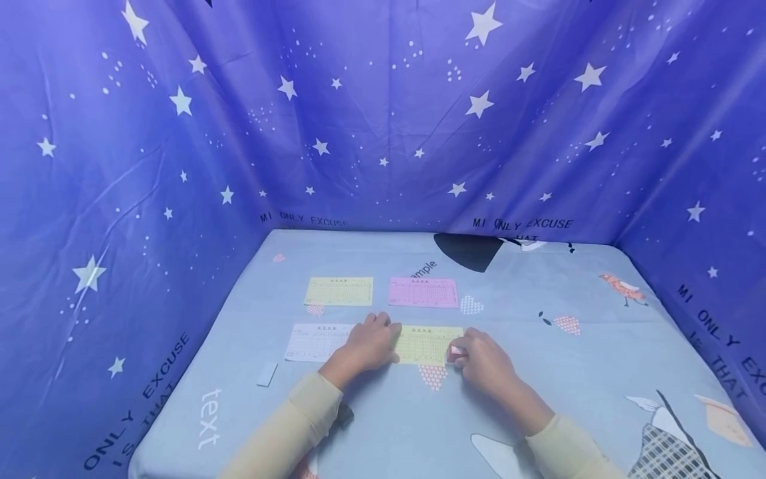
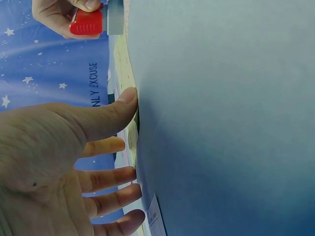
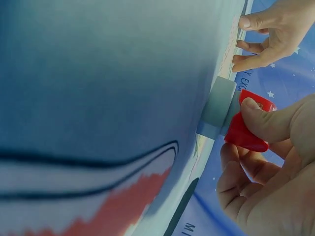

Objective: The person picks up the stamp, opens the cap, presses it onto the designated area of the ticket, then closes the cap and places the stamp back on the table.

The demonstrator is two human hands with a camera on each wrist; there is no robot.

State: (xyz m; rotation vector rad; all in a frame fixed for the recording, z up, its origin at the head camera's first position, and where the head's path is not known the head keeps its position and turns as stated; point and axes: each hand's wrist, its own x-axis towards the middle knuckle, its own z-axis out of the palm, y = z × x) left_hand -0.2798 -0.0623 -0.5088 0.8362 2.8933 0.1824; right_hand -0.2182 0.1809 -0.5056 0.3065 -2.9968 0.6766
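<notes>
A yellow printed slip [image 1: 423, 344] lies flat on the cloth between the two hands. My left hand [image 1: 372, 342] rests at its left edge, thumb and fingertips spread and pressing down, also covering the right end of a white printed slip [image 1: 314, 342]. In the left wrist view the thumb [image 2: 129, 96] presses at the paper's near edge. My right hand [image 1: 486, 359] pinches a red-handled stamp [image 3: 248, 130] between thumb and fingers. The stamp's grey block base [image 3: 219, 101] points down at the yellow slip's right end.
Behind these, another yellow slip [image 1: 338, 291] and a pink slip [image 1: 422, 293] lie side by side. A small pale rectangular piece [image 1: 267, 374] sits left of the left wrist. Blue starry curtains [image 1: 389, 120] enclose the patterned bed-like surface [image 1: 598, 359] at the back and sides.
</notes>
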